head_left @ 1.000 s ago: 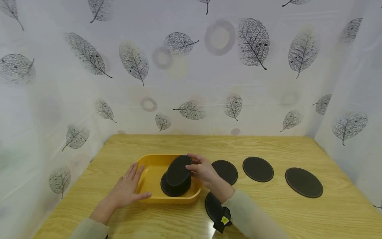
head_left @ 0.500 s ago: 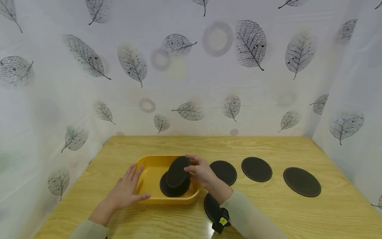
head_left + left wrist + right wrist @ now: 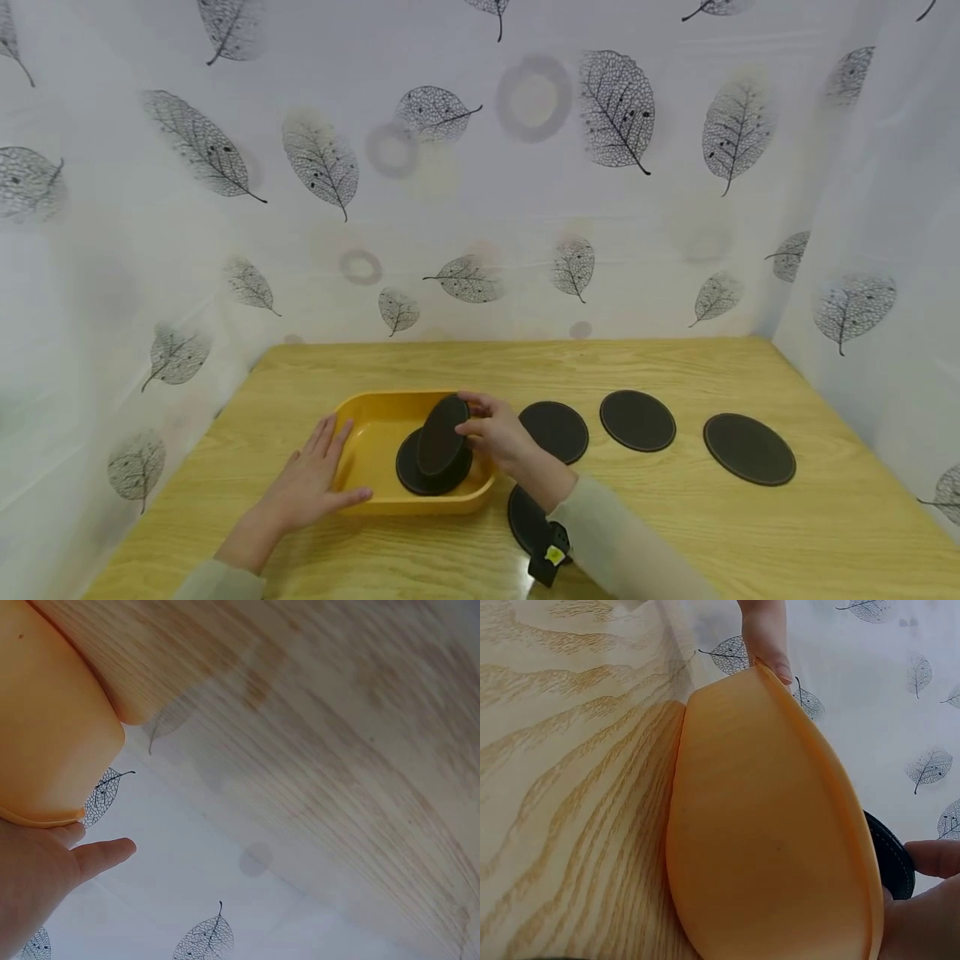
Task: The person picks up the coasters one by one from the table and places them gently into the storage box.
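A yellow-orange rectangular tray [image 3: 369,454] with rounded corners stands on the wooden table. My left hand [image 3: 306,482] rests on its left end, fingers spread and straight, the thumb along the front rim. Inside the tray's right half, a black round coaster [image 3: 409,468] lies flat. Above it my right hand [image 3: 497,432] pinches a second black coaster [image 3: 442,435] by its right edge, holding it tilted over the first. The right wrist view shows this held coaster [image 3: 891,859], with pale stitching, behind the tray wall. Whether its lower edge touches the flat one cannot be told.
To the tray's right, black coasters lie flat on the table: a near one [image 3: 558,429], a middle one [image 3: 637,421] and a far right one [image 3: 750,448]. Another coaster [image 3: 527,517] is partly hidden under the right wrist's camera [image 3: 546,565]. A leaf-patterned curtain [image 3: 465,192] encloses the table.
The held coaster has tilted slightly more upright in my right hand. My left hand stays at the tray's left end. The whole view has shifted a little.
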The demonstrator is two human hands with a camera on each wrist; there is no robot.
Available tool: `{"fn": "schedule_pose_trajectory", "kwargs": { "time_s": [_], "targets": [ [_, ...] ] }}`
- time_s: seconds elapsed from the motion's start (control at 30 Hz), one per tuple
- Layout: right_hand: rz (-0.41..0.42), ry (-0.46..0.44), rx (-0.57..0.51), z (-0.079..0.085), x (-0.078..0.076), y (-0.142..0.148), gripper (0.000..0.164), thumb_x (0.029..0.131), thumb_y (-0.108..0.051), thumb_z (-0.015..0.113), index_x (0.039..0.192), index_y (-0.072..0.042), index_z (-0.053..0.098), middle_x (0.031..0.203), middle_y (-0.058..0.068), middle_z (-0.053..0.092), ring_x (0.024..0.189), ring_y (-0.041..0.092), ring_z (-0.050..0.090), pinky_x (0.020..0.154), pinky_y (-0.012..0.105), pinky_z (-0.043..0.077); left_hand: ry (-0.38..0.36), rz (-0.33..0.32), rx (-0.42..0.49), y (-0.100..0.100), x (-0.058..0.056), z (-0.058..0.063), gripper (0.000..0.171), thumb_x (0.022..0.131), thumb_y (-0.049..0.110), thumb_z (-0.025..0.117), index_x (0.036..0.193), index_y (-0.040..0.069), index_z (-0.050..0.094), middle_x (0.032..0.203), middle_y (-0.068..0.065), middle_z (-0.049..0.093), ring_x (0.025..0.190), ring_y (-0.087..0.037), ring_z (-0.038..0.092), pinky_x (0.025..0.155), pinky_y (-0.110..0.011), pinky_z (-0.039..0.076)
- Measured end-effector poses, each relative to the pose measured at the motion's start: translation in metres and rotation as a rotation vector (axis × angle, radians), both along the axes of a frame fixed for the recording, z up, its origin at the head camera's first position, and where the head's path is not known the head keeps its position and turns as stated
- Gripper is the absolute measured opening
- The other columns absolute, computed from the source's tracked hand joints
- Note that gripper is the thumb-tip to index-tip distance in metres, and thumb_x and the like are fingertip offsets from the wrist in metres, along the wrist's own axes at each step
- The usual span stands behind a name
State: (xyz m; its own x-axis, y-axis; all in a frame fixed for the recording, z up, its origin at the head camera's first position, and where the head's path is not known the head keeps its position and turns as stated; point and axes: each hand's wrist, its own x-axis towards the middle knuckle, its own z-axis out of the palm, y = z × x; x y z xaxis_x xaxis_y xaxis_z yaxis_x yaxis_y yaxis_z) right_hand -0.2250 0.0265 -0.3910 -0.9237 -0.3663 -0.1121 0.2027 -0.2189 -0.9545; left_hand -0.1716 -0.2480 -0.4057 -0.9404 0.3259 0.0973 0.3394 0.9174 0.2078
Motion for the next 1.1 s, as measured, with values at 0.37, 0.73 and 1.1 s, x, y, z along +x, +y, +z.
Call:
{"fn": "schedule_pose_trajectory", "kwargs": {
  "time_s": [0.37, 0.73, 1.1],
  "targets": [
    [-0.015, 0.003, 0.009, -0.0002, -0.0007, 0.0002, 0.055, 0.079, 0.012, 0.053, 0.131, 0.002, 0.038, 0.110, 0.019, 0.043, 0.090, 0.022, 0.052, 0.076, 0.033, 0.047, 0.002, -0.003, 0.001, 0.0006, -0.0029, -0.0003, 0.095, 0.076, 0.056, 0.056, 0.139, -0.002, 0.016, 0.140, -0.031, 0.011, 0.128, -0.042, 0.011, 0.083, -0.068, 0.025],
    [-0.015, 0.009, 0.007, -0.0015, -0.0005, -0.0022, 0.056, 0.077, 0.013, 0.053, 0.130, 0.003, 0.039, 0.112, 0.020, 0.044, 0.093, 0.023, 0.054, 0.078, 0.035, 0.047, -0.001, 0.010, 0.012, 0.0000, -0.0005, -0.0012, 0.094, 0.076, 0.056, 0.056, 0.139, -0.002, 0.017, 0.140, -0.030, 0.010, 0.128, -0.042, 0.011, 0.082, -0.069, 0.024],
    [-0.021, 0.038, 0.011, -0.0016, 0.0029, -0.0011, 0.056, 0.077, 0.013, 0.054, 0.130, 0.005, 0.038, 0.113, 0.022, 0.043, 0.095, 0.026, 0.053, 0.077, 0.036, 0.048, -0.004, 0.007, 0.023, 0.0008, -0.0003, -0.0021, 0.095, 0.076, 0.057, 0.056, 0.139, -0.002, 0.017, 0.141, -0.030, 0.008, 0.128, -0.041, 0.010, 0.081, -0.069, 0.024]
  ]
}}
